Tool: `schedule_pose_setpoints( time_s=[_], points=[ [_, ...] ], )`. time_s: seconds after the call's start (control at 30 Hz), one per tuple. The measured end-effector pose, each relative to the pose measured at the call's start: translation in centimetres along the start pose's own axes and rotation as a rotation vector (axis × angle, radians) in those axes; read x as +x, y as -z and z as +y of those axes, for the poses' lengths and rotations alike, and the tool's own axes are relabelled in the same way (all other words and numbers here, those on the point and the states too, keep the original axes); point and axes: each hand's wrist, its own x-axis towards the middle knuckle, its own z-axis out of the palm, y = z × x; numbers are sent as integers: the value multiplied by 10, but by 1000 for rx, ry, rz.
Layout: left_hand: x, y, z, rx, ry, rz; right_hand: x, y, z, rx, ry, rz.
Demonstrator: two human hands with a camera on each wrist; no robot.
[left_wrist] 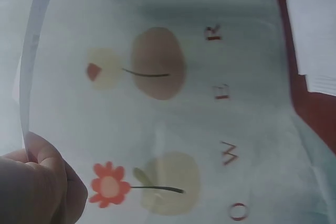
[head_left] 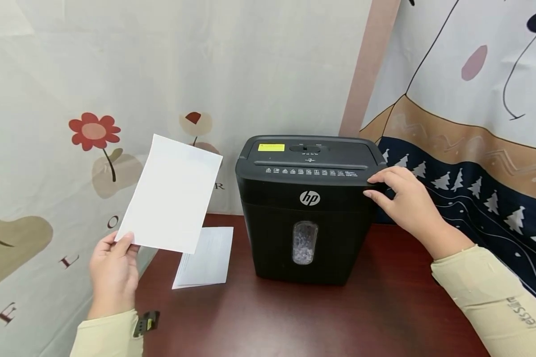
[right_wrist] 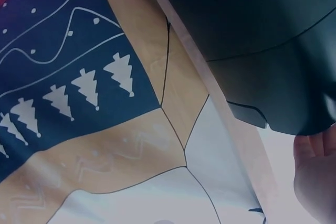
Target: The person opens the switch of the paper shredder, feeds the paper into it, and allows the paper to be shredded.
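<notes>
My left hand (head_left: 116,270) pinches a blank white sheet of paper (head_left: 169,196) by its lower left corner, thumb on its face. The sheet is raised and tilted, left of the paper shredder (head_left: 272,238). In the left wrist view the paper (left_wrist: 32,66) appears nearly edge-on above the fingers. The shredder is black, with an HP logo, a slot across its top and a small window showing shreds. My right hand (head_left: 406,201) holds its front right top corner, fingertips at the upper edge and thumb at the front. The right wrist view shows fingers (right_wrist: 304,150) against the shredder's edge.
Folded white papers with faint print (head_left: 210,263) lie on the dark red table (head_left: 295,317), left of the shredder and partly behind the raised sheet. A flower-patterned curtain (head_left: 272,64) hangs behind, and a curtain with white trees (head_left: 478,188) hangs at the right.
</notes>
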Motion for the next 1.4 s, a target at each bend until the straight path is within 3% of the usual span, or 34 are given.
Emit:
schedule_pose_setpoints(
  time_s=[0.37,0.67,0.87,1.13,1.4],
  points=[
    [-13,-26,8,-143,-28,-119,6,6,-6,-42,4,-63],
    [-20,-46,10,-67,-32,-208,10,10,-7,-56,1,-105],
    [-25,-60,15,-67,-24,-282,14,16,-13,-29,-13,-95],
    [-36,-78,17,-33,-24,-402,23,27,-25,-25,36,-65],
    [-46,-99,17,131,-35,-528,35,38,-39,8,63,-58]
  ],
)
